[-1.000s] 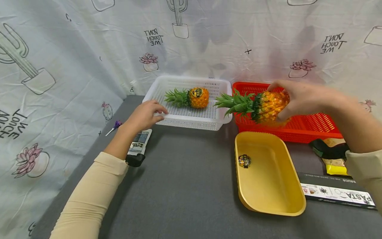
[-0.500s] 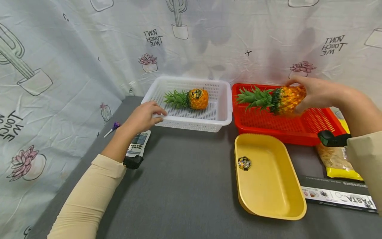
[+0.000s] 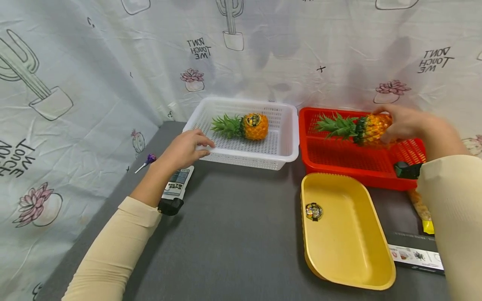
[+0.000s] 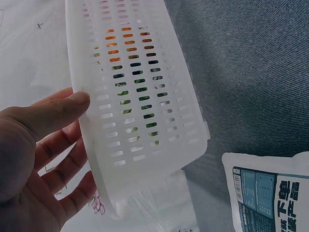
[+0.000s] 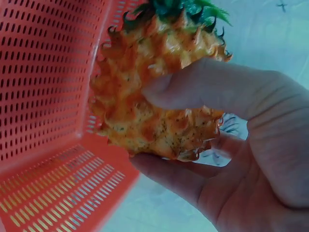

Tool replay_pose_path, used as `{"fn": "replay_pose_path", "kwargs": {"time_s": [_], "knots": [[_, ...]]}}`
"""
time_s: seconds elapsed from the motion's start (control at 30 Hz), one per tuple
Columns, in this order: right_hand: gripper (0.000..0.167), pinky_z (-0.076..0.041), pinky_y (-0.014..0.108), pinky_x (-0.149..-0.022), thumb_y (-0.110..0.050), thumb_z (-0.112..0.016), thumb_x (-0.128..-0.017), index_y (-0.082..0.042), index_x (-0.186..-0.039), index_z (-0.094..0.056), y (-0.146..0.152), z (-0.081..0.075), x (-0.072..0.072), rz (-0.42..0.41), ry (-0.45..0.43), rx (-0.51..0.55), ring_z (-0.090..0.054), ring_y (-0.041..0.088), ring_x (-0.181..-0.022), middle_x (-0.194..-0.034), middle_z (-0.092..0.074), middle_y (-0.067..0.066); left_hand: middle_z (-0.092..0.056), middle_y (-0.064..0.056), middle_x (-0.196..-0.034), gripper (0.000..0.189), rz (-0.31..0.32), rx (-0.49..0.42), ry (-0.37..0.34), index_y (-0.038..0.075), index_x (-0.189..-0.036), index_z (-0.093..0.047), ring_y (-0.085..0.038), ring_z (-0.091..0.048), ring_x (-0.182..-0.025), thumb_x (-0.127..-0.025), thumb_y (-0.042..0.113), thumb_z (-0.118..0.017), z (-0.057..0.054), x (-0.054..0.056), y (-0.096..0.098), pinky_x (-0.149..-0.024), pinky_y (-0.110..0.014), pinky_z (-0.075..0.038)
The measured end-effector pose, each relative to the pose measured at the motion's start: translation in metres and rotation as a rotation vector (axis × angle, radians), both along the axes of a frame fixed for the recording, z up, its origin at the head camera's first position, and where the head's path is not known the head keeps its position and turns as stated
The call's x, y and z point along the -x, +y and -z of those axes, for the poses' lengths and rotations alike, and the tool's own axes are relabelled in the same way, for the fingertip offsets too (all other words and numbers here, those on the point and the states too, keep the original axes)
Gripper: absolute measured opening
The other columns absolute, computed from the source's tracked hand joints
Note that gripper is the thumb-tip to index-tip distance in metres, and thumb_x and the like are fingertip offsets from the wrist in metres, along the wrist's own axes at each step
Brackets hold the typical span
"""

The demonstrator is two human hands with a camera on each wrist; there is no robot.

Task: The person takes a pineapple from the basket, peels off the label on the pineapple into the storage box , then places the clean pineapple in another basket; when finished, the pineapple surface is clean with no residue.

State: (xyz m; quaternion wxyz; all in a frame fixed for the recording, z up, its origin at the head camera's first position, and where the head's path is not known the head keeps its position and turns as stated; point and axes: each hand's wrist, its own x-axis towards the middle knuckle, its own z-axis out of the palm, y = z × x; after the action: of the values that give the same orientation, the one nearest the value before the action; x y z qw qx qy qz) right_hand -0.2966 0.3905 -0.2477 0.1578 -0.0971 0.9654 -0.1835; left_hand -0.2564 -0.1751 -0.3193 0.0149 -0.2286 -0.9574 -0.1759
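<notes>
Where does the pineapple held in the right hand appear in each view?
Head: right of centre, the held pineapple at the red basket.
Left wrist: absent; the other pineapple shows through the white basket.
Right wrist: upper middle, in the right hand.
Shared landmark: patterned curtain, in all three.

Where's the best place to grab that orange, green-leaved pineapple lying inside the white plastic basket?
Probably around the rounded orange body of the pineapple, coming from above. It lies on its side, ringed by the walls of the open-topped white plastic basket, and its thin green leaves look a weaker hold.
</notes>
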Motion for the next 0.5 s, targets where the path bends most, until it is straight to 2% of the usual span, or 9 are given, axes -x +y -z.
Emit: {"fn": "replay_pose_path", "kwargs": {"time_s": [0.13,0.23,0.33,0.43,0.5], "knots": [[0.087,-0.059,0.043,-0.066,0.009,-0.071,-0.076,0.01,-0.15,-0.026,0.006,0.01,0.006,0.024,-0.034,0.011,-0.062,0.031,-0.076,-0.13,-0.037,0.042,-0.067,-0.012,-0.119,0.022,0.009,-0.006,-0.002,0.012,-0.119,-0.077,-0.033,-0.061,-0.111,-0.097,0.013,-0.072,0.001,-0.001,0.002,-0.095,-0.053,-0.049],[0.09,-0.06,0.045,-0.064,0.008,-0.073,-0.074,0.005,-0.153,-0.028,0.007,0.017,0.009,0.03,-0.04,-0.014,-0.063,0.03,-0.073,-0.137,-0.034,0.04,-0.067,-0.012,-0.118,0.023,0.02,-0.013,-0.002,0.012,-0.12,-0.077,-0.033,-0.062,-0.111,-0.097,0.013,-0.072,0.002,-0.002,0.003,-0.095,-0.053,-0.049],[0.089,-0.061,0.047,-0.067,0.005,-0.071,-0.077,0.003,-0.154,-0.026,0.008,0.025,0.01,0.053,-0.098,-0.003,-0.063,0.03,-0.075,-0.134,-0.035,0.04,-0.067,-0.012,-0.118,0.023,0.023,-0.012,0.0,0.012,-0.12,-0.077,-0.033,-0.062,-0.11,-0.097,0.014,-0.072,0.003,-0.004,0.003,-0.095,-0.053,-0.05],[0.084,-0.061,0.047,-0.07,0.003,-0.067,-0.08,0.004,-0.153,-0.025,0.006,0.031,0.01,0.09,-0.16,0.017,-0.063,0.03,-0.075,-0.123,-0.04,0.038,-0.068,-0.012,-0.117,0.023,0.023,-0.007,0.012,0.012,-0.119,-0.078,-0.032,-0.063,-0.108,-0.097,0.013,-0.073,0.003,-0.005,0.001,-0.093,-0.052,-0.05],[0.086,-0.059,0.046,-0.068,0.003,-0.068,-0.077,0.003,-0.153,-0.026,0.006,0.035,0.013,0.116,-0.161,0.02,-0.06,0.033,-0.076,-0.12,-0.04,0.037,-0.068,-0.012,-0.116,0.023,0.024,-0.009,0.018,0.012,-0.119,-0.078,-0.032,-0.063,-0.108,-0.096,0.013,-0.073,0.001,-0.006,0.0,-0.093,-0.051,-0.05]]}}
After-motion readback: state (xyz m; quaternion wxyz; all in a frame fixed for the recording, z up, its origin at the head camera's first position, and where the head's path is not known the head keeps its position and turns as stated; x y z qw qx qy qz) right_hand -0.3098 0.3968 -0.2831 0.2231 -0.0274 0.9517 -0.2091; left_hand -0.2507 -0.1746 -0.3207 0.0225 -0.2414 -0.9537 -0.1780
